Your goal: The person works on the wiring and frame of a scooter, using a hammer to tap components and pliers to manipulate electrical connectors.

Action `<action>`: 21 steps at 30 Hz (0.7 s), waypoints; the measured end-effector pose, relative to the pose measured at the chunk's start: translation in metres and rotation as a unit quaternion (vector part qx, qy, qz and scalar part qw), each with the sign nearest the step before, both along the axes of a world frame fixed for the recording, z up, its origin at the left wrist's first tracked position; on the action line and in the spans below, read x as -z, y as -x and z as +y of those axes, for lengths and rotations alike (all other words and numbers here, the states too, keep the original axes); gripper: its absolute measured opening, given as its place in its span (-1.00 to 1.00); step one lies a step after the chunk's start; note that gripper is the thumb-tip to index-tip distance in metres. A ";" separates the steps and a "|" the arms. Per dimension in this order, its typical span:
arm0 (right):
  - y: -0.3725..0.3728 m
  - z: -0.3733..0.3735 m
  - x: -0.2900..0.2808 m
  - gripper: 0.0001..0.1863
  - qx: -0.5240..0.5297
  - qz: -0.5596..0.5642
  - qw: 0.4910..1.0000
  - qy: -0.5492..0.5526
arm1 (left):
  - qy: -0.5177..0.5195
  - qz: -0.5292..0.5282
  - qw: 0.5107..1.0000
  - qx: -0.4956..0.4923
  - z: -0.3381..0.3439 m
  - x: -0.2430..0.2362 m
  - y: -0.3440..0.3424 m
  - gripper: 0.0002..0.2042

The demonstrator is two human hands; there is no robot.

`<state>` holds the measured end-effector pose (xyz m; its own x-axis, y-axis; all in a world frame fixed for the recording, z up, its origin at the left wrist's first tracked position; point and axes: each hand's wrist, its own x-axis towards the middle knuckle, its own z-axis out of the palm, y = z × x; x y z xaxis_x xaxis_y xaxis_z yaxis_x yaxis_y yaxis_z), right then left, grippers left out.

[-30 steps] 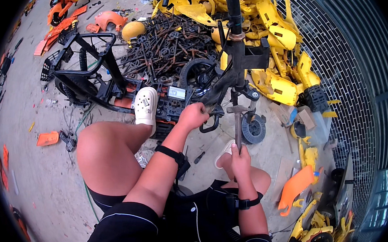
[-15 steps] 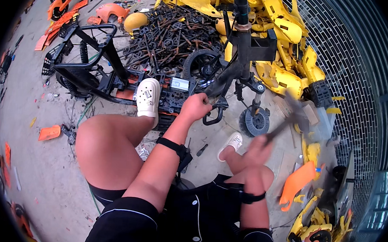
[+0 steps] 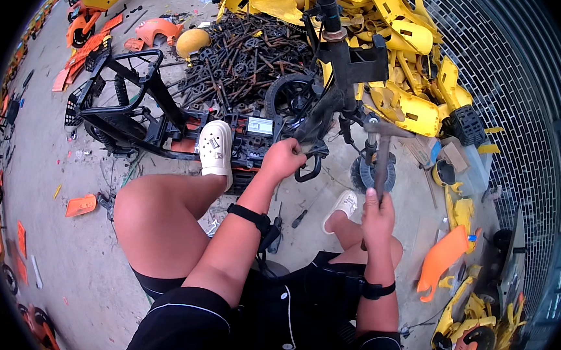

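Observation:
My left hand [image 3: 286, 159] is closed round the black frame tube [image 3: 317, 122] of a stripped electric bike, just below its steering column [image 3: 343, 75]. In my right hand [image 3: 378, 217] is a hammer [image 3: 381, 162], held by its handle with the head pointing away from me. From this view the hammer head overlaps the front fork [image 3: 368, 145]; whether it touches cannot be told. Below the fork sits a round grey hub [image 3: 384, 177] with no tyre on it. My left foot, in a white clog [image 3: 215, 148], rests on the bike's open floor section [image 3: 250, 143].
A heap of rusty dark metal parts [image 3: 249, 62] lies beyond the frame, with a loose black wheel [image 3: 292, 96] beside it. Yellow body panels [image 3: 405, 109] are piled far right. An orange panel [image 3: 442, 261] lies at the right; a screwdriver [image 3: 280, 211] is near my left forearm.
My right hand has swung the hammer leftward, from tilted out to the right and blurred to nearly in line with the fork. My left hand keeps its hold on the tube.

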<state>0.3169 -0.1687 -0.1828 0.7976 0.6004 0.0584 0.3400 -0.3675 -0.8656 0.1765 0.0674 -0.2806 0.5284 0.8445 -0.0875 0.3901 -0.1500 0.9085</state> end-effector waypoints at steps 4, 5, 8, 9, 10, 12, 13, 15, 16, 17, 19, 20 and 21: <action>0.015 0.010 -0.084 -0.64 0.017 0.025 0.993 -0.115 | 0.008 0.022 1.000 -0.007 -0.001 -0.006 -0.004 -0.76; 0.017 0.014 -0.103 -0.66 0.004 -0.007 0.987 -0.162 | 0.000 0.030 0.999 -0.012 0.001 -0.004 -0.003 -0.76; 0.019 0.022 -0.135 -0.64 -0.049 -0.107 0.950 -0.288 | -0.001 0.034 0.999 -0.014 0.002 -0.004 -0.001 -0.76; 0.021 0.025 -0.137 -0.62 -0.051 -0.132 0.937 -0.320 | -0.002 0.036 0.999 -0.012 0.002 -0.004 0.000 -0.76; 0.021 0.023 -0.128 -0.61 -0.053 -0.130 0.944 -0.299 | -0.004 0.036 0.999 -0.010 0.004 -0.005 0.000 -0.76; 0.016 0.014 -0.065 -0.58 0.010 -0.228 0.959 -0.167 | -0.011 0.029 1.000 -0.006 0.004 -0.007 -0.001 -0.75; 0.012 0.013 -0.010 -0.56 0.076 -0.319 0.943 -0.053 | -0.017 0.024 1.000 -0.004 0.003 -0.006 -0.003 -0.74; 0.021 0.010 0.066 -0.53 -0.031 -0.250 0.959 0.131 | -0.014 0.022 1.000 -0.002 -0.001 -0.004 0.000 -0.74; 0.024 0.009 0.065 -0.54 -0.029 -0.203 0.967 0.151 | -0.008 0.023 1.000 -0.005 0.000 -0.007 0.001 -0.74; 0.026 0.006 0.062 -0.55 -0.027 -0.154 0.973 0.171 | -0.002 0.024 1.000 -0.006 0.001 -0.010 0.002 -0.75; 0.030 0.011 0.045 -0.56 -0.031 -0.093 0.982 0.165 | 0.003 0.012 1.000 -0.004 0.003 -0.005 0.006 -0.76; 0.033 0.013 0.027 -0.57 -0.031 -0.078 0.986 0.143 | 0.010 0.018 1.000 -0.007 0.003 -0.005 0.007 -0.76; 0.031 0.015 0.014 -0.57 -0.027 -0.070 0.990 0.116 | 0.012 0.019 1.000 -0.008 0.005 -0.008 0.004 -0.76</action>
<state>0.2860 -0.1532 -0.1971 0.7575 0.6525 0.0202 0.4749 -0.5295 -0.7029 0.1727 0.0721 -0.2731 0.5114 0.8498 -0.1272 0.4260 -0.1222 0.8964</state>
